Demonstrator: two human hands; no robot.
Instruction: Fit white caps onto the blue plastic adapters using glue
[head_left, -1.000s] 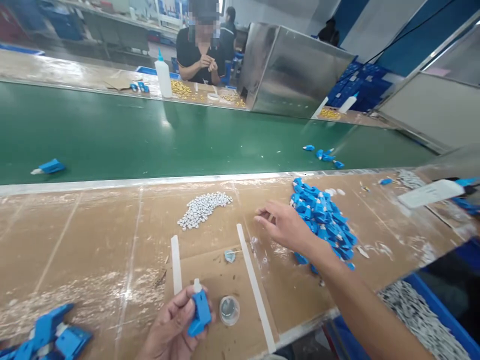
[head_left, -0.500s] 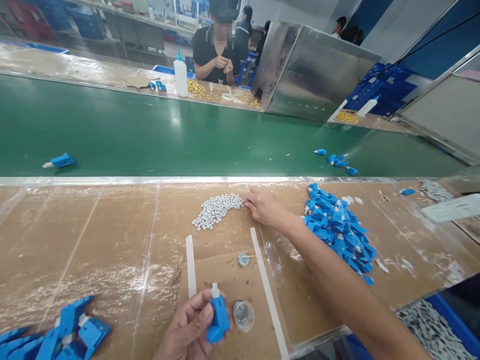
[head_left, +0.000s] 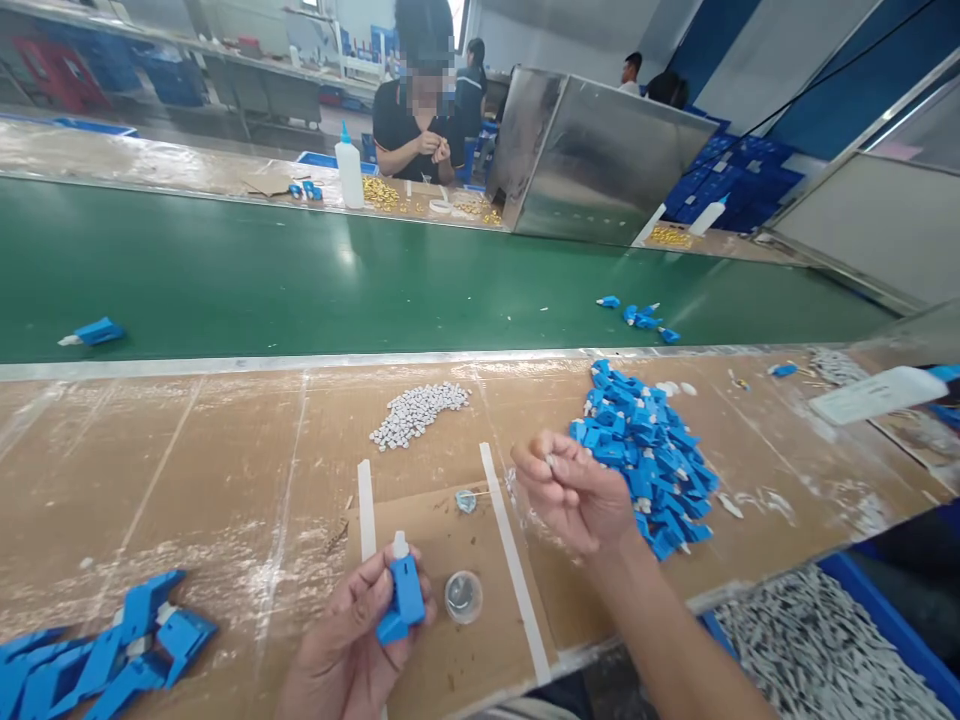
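Note:
My left hand (head_left: 360, 625) holds a blue plastic part (head_left: 406, 592) with its white tip pointing up, over a taped-down cardboard sheet (head_left: 420, 660). My right hand (head_left: 574, 490) is raised to the right of the sheet, its thumb and fingers pinching a small whitish piece (head_left: 551, 460). Beyond both hands lies a pile of small white-grey pieces (head_left: 416, 412). A clear cup (head_left: 463, 597) stands just right of the held part, and a small dish with a stick (head_left: 466, 500) sits behind it. To the right is a large heap of blue parts (head_left: 645, 440).
More blue parts (head_left: 142, 640) lie at the near left. A green belt (head_left: 300, 270) crosses beyond the table, carrying a few blue parts. A blue bin of grey pieces (head_left: 825, 640) is at lower right. Opposite, a person (head_left: 420, 140) works beside a white bottle (head_left: 349, 175).
My right hand has come back from the small pieces toward me, now with a piece between its fingers. My left hand still holds the blue part. The view has shifted slightly.

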